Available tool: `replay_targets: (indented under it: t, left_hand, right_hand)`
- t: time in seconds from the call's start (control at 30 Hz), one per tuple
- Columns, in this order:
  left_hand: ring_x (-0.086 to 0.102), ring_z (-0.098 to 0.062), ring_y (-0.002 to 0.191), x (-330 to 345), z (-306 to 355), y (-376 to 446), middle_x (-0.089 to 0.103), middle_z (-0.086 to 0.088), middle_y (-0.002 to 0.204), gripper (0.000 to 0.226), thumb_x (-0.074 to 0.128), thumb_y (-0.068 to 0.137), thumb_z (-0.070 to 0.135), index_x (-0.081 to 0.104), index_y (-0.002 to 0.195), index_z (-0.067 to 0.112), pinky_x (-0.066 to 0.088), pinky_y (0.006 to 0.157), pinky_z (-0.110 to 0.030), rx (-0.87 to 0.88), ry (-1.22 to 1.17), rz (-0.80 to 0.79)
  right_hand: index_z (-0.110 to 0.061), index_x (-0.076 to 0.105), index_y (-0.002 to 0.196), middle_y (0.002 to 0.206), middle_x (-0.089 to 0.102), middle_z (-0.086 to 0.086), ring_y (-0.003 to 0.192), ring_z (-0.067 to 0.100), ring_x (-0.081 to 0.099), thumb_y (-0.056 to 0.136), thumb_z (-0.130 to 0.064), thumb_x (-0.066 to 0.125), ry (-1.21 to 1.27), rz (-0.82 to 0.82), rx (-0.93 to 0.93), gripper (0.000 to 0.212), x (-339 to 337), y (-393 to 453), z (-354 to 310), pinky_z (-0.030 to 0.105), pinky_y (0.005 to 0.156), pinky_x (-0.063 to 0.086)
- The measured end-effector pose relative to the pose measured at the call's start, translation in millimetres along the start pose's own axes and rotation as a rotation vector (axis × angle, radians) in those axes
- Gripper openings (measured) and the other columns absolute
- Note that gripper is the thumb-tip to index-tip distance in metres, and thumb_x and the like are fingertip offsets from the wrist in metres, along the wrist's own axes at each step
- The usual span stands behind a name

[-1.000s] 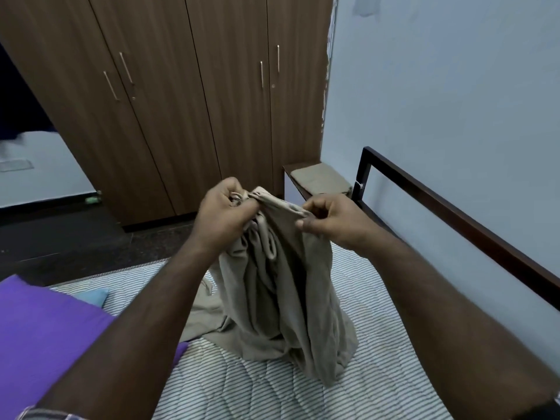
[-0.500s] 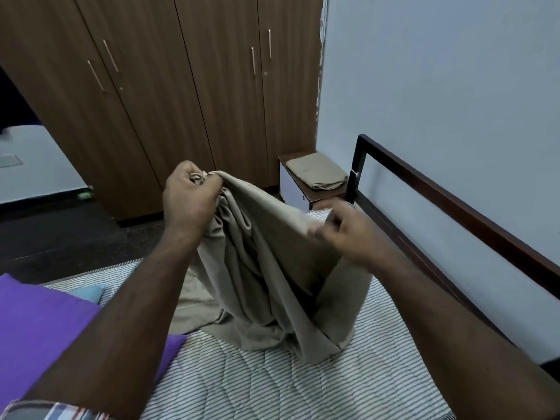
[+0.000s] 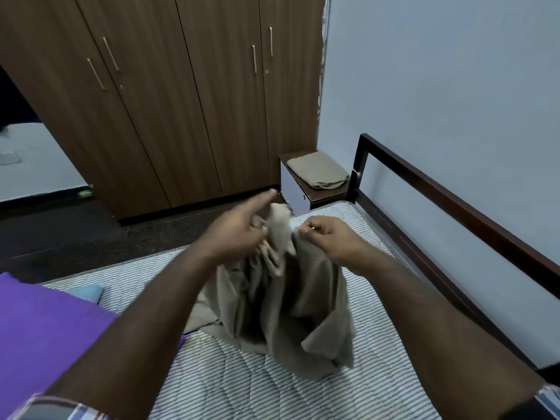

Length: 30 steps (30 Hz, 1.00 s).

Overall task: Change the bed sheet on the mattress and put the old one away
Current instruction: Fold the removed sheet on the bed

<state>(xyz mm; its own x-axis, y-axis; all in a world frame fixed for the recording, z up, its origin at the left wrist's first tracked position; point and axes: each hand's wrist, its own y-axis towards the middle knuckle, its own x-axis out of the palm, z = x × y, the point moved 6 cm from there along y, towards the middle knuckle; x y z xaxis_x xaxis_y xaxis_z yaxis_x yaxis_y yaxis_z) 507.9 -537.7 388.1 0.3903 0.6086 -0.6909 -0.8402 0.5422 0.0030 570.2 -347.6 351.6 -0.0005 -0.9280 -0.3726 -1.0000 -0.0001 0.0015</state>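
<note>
Head view, both hands raised over the bed. Left hand: grips a gathered bunch of the beige sheet w/ thumb and curled lower fingers; index finger sticks out straight, pointing away toward the wardrobe. Motion blur at the fingertip, so exact finger lay unclear. Right hand: fingers curled, pinching the sheet's upper edge just beside the left hand; the two hands are near each other but apart, w/ a tuft of cloth standing up between them.

Sheet: hangs from both hands in loose vertical folds, lower part pooled on the striped mattress, approx. mid-bed. One corner flops out to the right, near the bed's far side; another part trails left, under the left forearm.

Mattress: bare, quilted, grey-and-white stripes, no cover on it. Purple pillow lies on it at lower left, w/ a light-blue item peeking out behind; its kind cannot be told.

Bed frame: dark wood rail along the right side, against the pale blue wall.

Bedside table: stands beyond the mattress corner, between wardrobe and rail. On its surface lies a folded beige cloth, neatly squared, well apart from the hands.

Wardrobe: brown wood-grain doors w/ slim metal handles, all closed. Dark floor in front.

Checked sleeve cuffs visible at both bottom corners.
</note>
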Motion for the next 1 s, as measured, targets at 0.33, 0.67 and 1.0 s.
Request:
replay_targets:
  t: [0.33,0.67,1.0]
  left_hand:
    - [0.065,-0.016,0.068,1,-22,11,0.071,0.006,0.069,0.009,0.066,0.084,0.032,0.072,0.082,0.025,0.058,0.075,-0.047,-0.074,-0.299,0.254]
    - [0.071,-0.023,0.086,-29,-65,27,0.071,0.004,0.083,0.012,0.060,0.091,0.036,0.064,0.082,0.028,0.056,0.082,-0.039,-0.337,-0.093,0.465]
    - [0.059,-0.009,0.080,6,-55,20,0.058,-0.012,0.115,0.045,0.051,0.090,-0.009,0.057,0.130,0.009,0.050,0.071,-0.024,-0.362,-0.852,0.271]
  right_hand:
    - [-0.011,0.065,0.109,0.075,0.068,0.004,0.070,0.018,0.065,0.078,-0.021,0.082,0.274,-0.168,0.162,0.036,7,-31,2,0.026,0.059,0.050]
    - [-0.012,0.077,0.108,0.104,0.072,0.009,0.090,0.018,0.068,0.079,-0.018,0.083,0.560,-0.224,0.136,0.031,1,-65,12,0.028,0.072,0.057]
    - [-0.025,0.079,0.084,0.080,0.073,-0.003,0.075,0.008,0.067,0.083,-0.023,0.081,-0.118,0.095,-0.074,0.003,0,-47,-17,0.024,0.071,0.051]
